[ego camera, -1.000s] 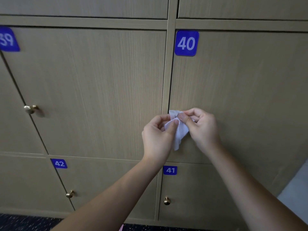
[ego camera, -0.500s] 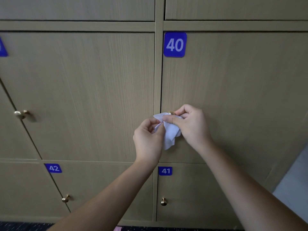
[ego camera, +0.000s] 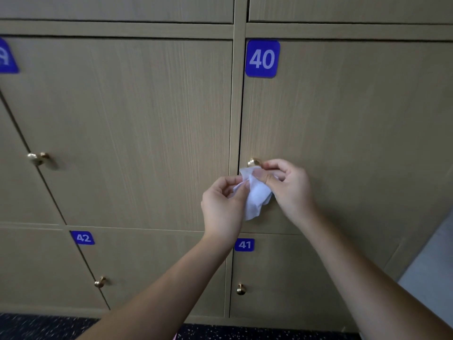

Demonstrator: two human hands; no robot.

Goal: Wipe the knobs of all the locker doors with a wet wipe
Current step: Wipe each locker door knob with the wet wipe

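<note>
Head view: both hands pinch the wipe (ego camera: 255, 192); the right hand (ego camera: 291, 185) sits nearer door 40's knob (ego camera: 254, 162), just above the left hand (ego camera: 224, 207).

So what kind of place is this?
Probably a locker or changing room: a wall of wooden locker doors, blue number plates such as 40, and small brass knobs.

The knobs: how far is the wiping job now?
Nothing shows which knobs are already wiped. In hand: both hands, left and right, pinch the wipe just below the knob of door 40. Knobs of 41, 42 and the far-left door are untouched now.
</note>
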